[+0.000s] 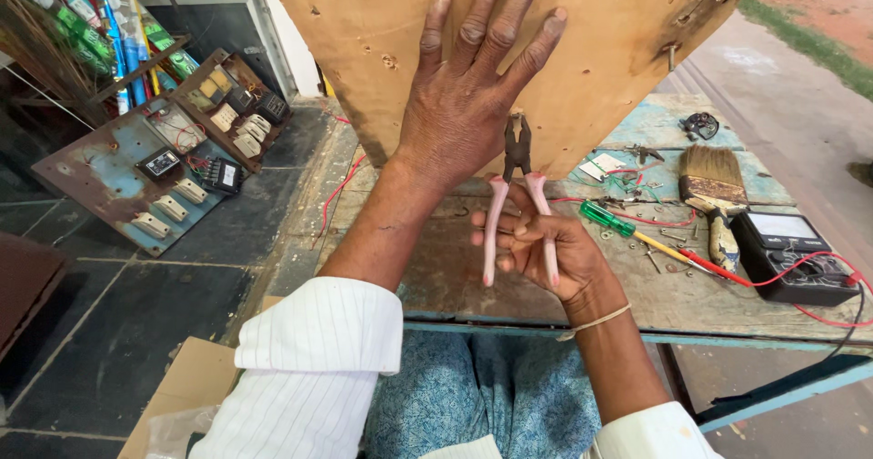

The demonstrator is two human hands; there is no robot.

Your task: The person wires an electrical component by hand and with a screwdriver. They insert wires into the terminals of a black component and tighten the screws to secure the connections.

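We've got one pair of pliers, pink handles, in our right hand. Fingers curled around both handles, grip closed on them. Handles are splayed apart. Nose points up and away from us, tip right at the heel of our left hand.

Left hand is flat, fingers spread, pressed against one wooden board that stands tilted on the far part of the table. Pliers sit just below that hand, in front of the board's lower edge; whether the nose touches the board we can't tell.

Counts on the table, right of the pliers: one green-handled screwdriver, one paintbrush, one black multimeter with red lead. Small loose screws nearby, too small to count.

Left, on the floor: one rusty panel carrying several switches.
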